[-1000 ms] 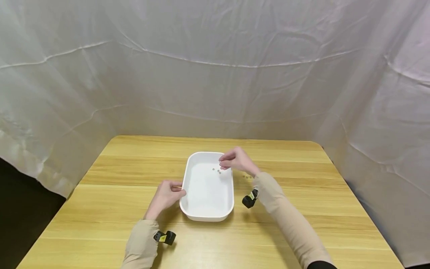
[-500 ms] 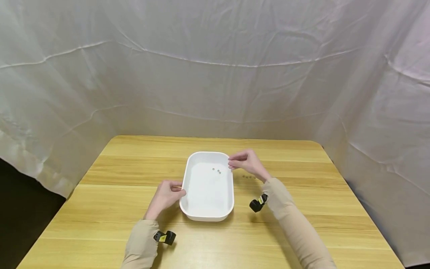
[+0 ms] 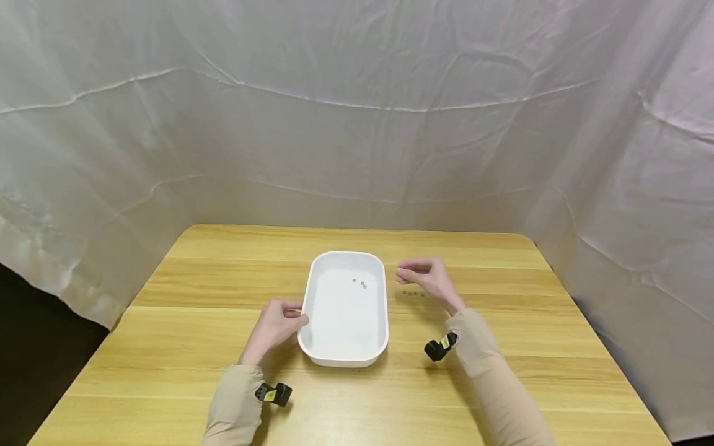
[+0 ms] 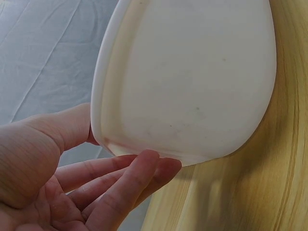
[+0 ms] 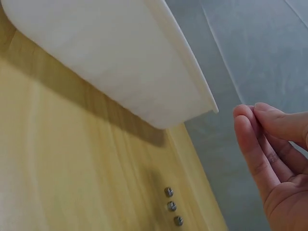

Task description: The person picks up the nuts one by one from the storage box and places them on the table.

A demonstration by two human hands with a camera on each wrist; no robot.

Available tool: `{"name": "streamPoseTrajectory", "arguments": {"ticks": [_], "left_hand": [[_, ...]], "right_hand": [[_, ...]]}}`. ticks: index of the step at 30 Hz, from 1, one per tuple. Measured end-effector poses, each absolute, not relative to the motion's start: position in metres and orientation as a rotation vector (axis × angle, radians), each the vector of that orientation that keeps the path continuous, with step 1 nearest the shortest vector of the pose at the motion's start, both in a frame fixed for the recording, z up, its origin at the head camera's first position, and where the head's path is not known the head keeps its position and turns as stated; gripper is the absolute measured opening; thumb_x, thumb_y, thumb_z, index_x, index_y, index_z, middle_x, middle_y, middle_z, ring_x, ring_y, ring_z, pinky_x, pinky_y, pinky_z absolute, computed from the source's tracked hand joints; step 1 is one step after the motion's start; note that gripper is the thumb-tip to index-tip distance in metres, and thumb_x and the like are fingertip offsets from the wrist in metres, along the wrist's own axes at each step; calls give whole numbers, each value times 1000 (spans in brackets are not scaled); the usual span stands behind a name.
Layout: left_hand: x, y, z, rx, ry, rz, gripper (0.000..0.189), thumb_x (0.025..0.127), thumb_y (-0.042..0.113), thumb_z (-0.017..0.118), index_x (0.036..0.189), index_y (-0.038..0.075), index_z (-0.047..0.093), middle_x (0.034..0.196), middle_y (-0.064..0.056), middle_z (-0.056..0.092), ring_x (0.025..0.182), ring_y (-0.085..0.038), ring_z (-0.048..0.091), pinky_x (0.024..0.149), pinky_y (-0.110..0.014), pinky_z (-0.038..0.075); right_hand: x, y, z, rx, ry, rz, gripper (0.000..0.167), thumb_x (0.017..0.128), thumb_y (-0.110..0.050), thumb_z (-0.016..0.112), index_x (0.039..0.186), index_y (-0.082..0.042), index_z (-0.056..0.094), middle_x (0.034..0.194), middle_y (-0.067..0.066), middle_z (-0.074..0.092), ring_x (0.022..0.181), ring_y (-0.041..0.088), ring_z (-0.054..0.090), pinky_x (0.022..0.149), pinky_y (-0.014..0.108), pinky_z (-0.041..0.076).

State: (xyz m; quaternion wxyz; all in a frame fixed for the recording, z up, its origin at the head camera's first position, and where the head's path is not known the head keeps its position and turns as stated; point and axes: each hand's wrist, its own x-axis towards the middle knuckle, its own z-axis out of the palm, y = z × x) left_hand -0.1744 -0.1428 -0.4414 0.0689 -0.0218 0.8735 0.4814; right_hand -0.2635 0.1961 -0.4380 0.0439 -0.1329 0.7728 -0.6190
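Note:
A white rectangular tray (image 3: 343, 322) with rounded corners stands on the table. My left hand (image 3: 276, 325) holds its left edge; in the left wrist view digits lie on either side of the tray's corner. My right hand (image 3: 428, 275) hovers just right of the tray, thumb and fingertips brought together. Whether something tiny sits between those fingertips I cannot tell; none shows in the right wrist view. Below that hand several small metal pieces (image 3: 415, 293), round and nut-like, form a short row on the table. Three similar metal pieces (image 3: 362, 284) lie inside the tray, toward its far right.
The wooden table (image 3: 195, 347) reaches out on all sides of the tray. Pale grey curtains (image 3: 357, 155) hang behind and beside it. A small black camera (image 3: 440, 348) is strapped to the right wrist, another black camera (image 3: 274, 394) to the left.
My right hand has moved from over the tray's far right side, past the rim, to the right. The left hand and tray have stayed put. Three pieces remain visible in the tray.

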Motion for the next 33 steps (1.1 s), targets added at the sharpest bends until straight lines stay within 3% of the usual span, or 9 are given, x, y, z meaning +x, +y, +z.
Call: {"name": "streamPoseTrajectory", "arguments": {"ticks": [2, 8, 16, 26, 33], "left_hand": [[-174, -143, -441, -66, 2631, 1451, 40, 81, 8, 67, 117, -8, 69, 108, -27, 74, 100, -36, 74, 86, -42, 62], [-173, -143, -442, -70, 2629, 1457, 39, 81, 8, 67, 117, -8, 69, 109, -28, 74, 101, -37, 74, 86, -42, 62], [-174, -143, -442, -63, 2636, 1462, 39, 81, 8, 67, 117, -8, 69, 108, -28, 74, 101, -37, 74, 86, -42, 62], [-174, -143, -443, -55, 2653, 1451, 39, 81, 8, 68, 116, -8, 69, 107, -28, 74, 100, -37, 74, 86, -43, 62], [-174, -143, -443, -57, 2654, 1451, 40, 81, 9, 68, 117, -9, 69, 106, -27, 74, 100, -36, 74, 86, -42, 62]], "right_hand": [[-262, 199, -441, -407, 2369, -1916, 32, 91, -3, 70, 115, 17, 65, 106, 37, 70, 78, 6, 75, 81, 34, 64], [-258, 211, -452, -338, 2379, -1985, 37, 92, -3, 68, 120, 19, 60, 107, 34, 71, 79, 8, 75, 85, 40, 63], [-251, 222, -464, -233, 2399, -2010, 37, 92, -2, 67, 124, 16, 59, 113, 36, 68, 81, 6, 75, 87, 35, 62], [-247, 228, -477, -56, 2357, -2112, 44, 89, -5, 72, 125, 16, 59, 100, 15, 78, 82, 12, 76, 87, 37, 62], [-246, 233, -484, 60, 2271, -2247, 46, 88, 0, 71, 128, 19, 55, 99, 15, 78, 80, 13, 77, 85, 38, 62]]}}
